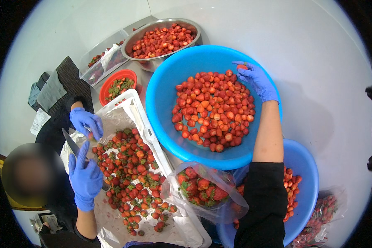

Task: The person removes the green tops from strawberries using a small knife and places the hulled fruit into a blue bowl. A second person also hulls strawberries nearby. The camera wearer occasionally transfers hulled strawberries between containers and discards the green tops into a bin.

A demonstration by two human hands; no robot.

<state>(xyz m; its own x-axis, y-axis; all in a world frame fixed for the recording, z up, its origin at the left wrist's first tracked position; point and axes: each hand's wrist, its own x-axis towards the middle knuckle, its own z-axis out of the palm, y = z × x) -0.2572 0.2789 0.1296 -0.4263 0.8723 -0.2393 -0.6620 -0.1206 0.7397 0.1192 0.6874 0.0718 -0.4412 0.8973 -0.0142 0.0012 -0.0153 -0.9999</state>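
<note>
My right hand [254, 77], in a blue glove, reaches over the far right rim of a large blue plastic basin [161, 124], with a strawberry [242, 67] held between its fingers. Many hulled strawberries [217, 108] lie in the basin. Only a sliver of my left hand [136, 244], also gloved, shows at the bottom edge; its fingers and anything in them are hidden. Close above it is a white plastic tray [156, 139] lined with paper and holding strawberries with green tops [133, 167]. A clear plastic bag of large strawberries [204, 189] rests at the tray's right edge.
Across the tray, a co-worker's gloved hands hold a knife [70, 141] and a strawberry. Beyond are a red bowl of green tops [103, 90], a steel bowl of strawberries [198, 31] and a clear plastic box [90, 76]. A second blue basin [311, 173] and bagged strawberries [324, 214] stand lower right.
</note>
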